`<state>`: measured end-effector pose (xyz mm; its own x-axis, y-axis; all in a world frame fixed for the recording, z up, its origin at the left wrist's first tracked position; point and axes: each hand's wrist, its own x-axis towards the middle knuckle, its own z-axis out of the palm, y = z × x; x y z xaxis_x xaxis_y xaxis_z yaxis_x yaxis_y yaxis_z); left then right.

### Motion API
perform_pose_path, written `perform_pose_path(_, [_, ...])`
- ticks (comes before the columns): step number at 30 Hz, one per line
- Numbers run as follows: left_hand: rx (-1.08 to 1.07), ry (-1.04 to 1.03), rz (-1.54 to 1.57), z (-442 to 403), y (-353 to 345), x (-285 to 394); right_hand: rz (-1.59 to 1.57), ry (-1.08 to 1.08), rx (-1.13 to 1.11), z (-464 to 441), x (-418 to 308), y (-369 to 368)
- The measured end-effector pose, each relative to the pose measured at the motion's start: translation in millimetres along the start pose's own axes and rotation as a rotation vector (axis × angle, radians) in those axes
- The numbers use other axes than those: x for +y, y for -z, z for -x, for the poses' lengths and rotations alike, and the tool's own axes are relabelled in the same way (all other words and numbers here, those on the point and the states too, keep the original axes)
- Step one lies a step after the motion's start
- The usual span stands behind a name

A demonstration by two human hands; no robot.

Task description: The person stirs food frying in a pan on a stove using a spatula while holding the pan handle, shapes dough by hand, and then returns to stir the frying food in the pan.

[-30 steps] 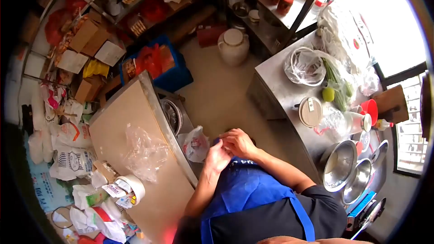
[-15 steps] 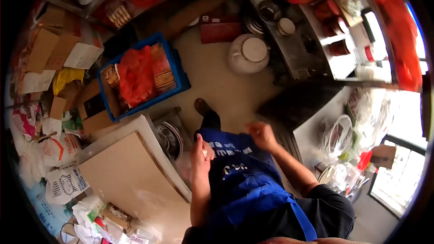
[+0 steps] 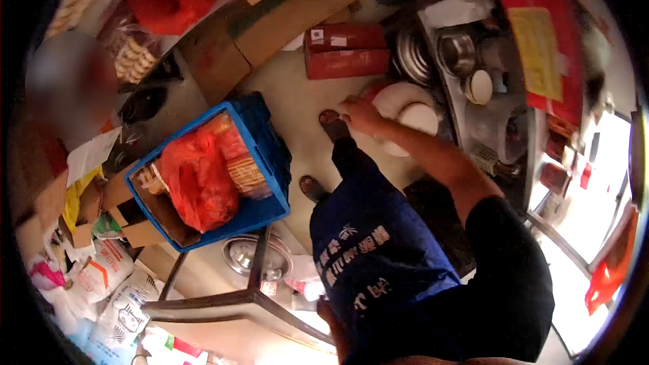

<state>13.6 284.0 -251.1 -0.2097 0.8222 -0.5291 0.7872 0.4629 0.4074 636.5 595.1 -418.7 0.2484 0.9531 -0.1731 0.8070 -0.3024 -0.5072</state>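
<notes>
My right hand (image 3: 362, 116) reaches forward over the floor, its fingers loosely bent and apart, with nothing visible in them. Just beside it stands a white lidded pot (image 3: 417, 119), partly covered by my hand and forearm. Low in the view, my left hand (image 3: 327, 312) hangs in shadow by the blue apron (image 3: 378, 250); its fingers are not clear. It is closest to the edge of a pale-topped table (image 3: 250, 309). A metal basin (image 3: 251, 255) shows below and behind that table.
A blue crate (image 3: 276, 186) holds a red plastic bag (image 3: 198, 179) and packs of biscuits. A red box (image 3: 346, 52) lies on the floor ahead. Steel pots and a white-lidded jar (image 3: 478, 86) stand on the right-hand shelf. Cardboard boxes and bags line the left side.
I have stepped forward and the view has turned, bringing the blue crate closer. My right hand has stretched out toward the white pot. My left hand has dropped from the apron front to my side.
</notes>
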Motion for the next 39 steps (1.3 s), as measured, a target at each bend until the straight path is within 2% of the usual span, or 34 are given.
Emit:
perform_pose_path(1, [0.028, 0.166, 0.018, 1.7, 6.6, 18.6, 0.075, 0.071, -0.122, -28.5, 12.5, 3.5])
perform_pose_path(2, [0.045, 0.243, 0.016, -4.1, 17.9, 30.3, 0.157, 0.154, -0.244, -63.4, 32.8, 2.4])
perform_pose_path(4, [0.073, 0.344, 0.021, -13.0, 22.1, 58.5, 0.198, -0.333, -0.705, -144.4, 94.2, -37.8])
perform_pose_path(6, [0.082, 0.395, 0.003, -22.7, 9.5, 82.2, 0.107, -0.292, -0.228, -177.9, 207.4, -131.6])
perform_pose_path(8, [0.089, 0.432, -0.014, -30.7, 6.8, 96.0, 0.286, -0.050, 0.007, -214.6, 217.6, -122.1])
perform_pose_path(9, [0.091, 0.446, -0.028, -32.9, 9.2, 101.5, 0.275, -0.063, -0.016, -211.7, 231.5, -140.8])
perform_pose_path(11, [0.066, 0.457, -0.049, -42.5, 9.9, 110.0, -0.602, -0.261, -0.353, -183.4, 246.5, -150.1])
perform_pose_path(13, [0.050, 0.469, -0.046, -53.6, 6.9, 118.2, 0.117, -0.115, 0.042, -149.9, 185.3, -134.0])
perform_pose_path(14, [0.049, 0.468, -0.043, -58.6, 7.5, 121.7, 0.453, -0.153, 0.244, -135.4, 139.6, -112.6])
perform_pose_path(15, [0.048, 0.466, -0.046, -62.4, 8.2, 124.6, 0.452, -0.164, 0.247, -131.9, 130.5, -107.8])
perform_pose_path(17, [0.042, 0.462, -0.048, -69.3, 8.9, 126.0, -0.013, -0.745, -0.469, -123.1, 119.8, -108.1])
perform_pose_path(18, [0.036, 0.460, -0.051, -72.6, 9.3, 126.3, -0.017, -0.755, -0.466, -106.6, 116.5, -116.5])
perform_pose_path(20, [0.023, 0.459, -0.050, -77.4, 10.0, 127.3, 0.228, -0.375, -0.048, -78.2, 116.3, -138.0])
perform_pose_path(21, [0.029, 0.462, -0.052, -75.9, 8.4, 127.7, 0.225, -0.376, -0.046, -84.3, 123.0, -140.0])
perform_pose_path(23, [0.030, 0.465, -0.059, -75.2, 9.3, 126.5, -0.023, -0.729, -0.103, -112.3, 121.7, -126.5])
perform_pose_path(24, [0.032, 0.464, -0.062, -76.9, 7.5, 126.5, -0.027, -0.728, -0.097, -119.7, 127.8, -132.6])
perform_pose_path(26, [0.050, 0.463, -0.052, -77.3, 2.9, 125.6, 0.172, -0.600, 0.274, -132.2, 150.1, -161.1])
perform_pose_path(27, [0.057, 0.468, -0.051, -74.7, 1.3, 124.0, 0.169, -0.593, 0.272, -136.7, 170.7, -183.4])
perform_pose_path(29, [0.065, 0.483, -0.052, -69.6, 1.1, 120.5, -0.433, -0.397, 0.123, -135.4, 216.3, -224.0])
perform_pose_path(30, [0.069, 0.491, -0.058, -67.1, 2.1, 118.5, -0.438, -0.397, 0.112, -134.6, 225.3, -233.2])
perform_pose_path(32, [0.077, 0.503, -0.059, -64.1, 1.0, 115.3, -0.083, -0.437, 0.018, -136.9, 229.2, -234.2])
perform_pose_path(33, [0.081, 0.514, -0.055, -63.0, -0.8, 115.0, -0.077, -0.429, 0.012, -130.9, 229.7, -231.7])
perform_pose_path(35, [0.088, 0.528, -0.047, -63.1, -5.0, 115.5, -0.371, -0.374, 0.066, -118.7, 202.6, -198.1])
perform_pose_path(36, [0.078, 0.533, -0.050, -63.3, -5.4, 115.9, -0.364, -0.383, 0.062, -108.9, 193.5, -191.8])
perform_pose_path(38, [0.077, 0.537, -0.044, -66.5, -8.3, 116.7, -0.786, -0.356, 0.105, -112.9, 175.4, -184.9])
perform_pose_path(39, [0.079, 0.537, -0.038, -68.3, -10.4, 118.2, -0.783, -0.348, 0.112, -128.2, 170.1, -181.6])
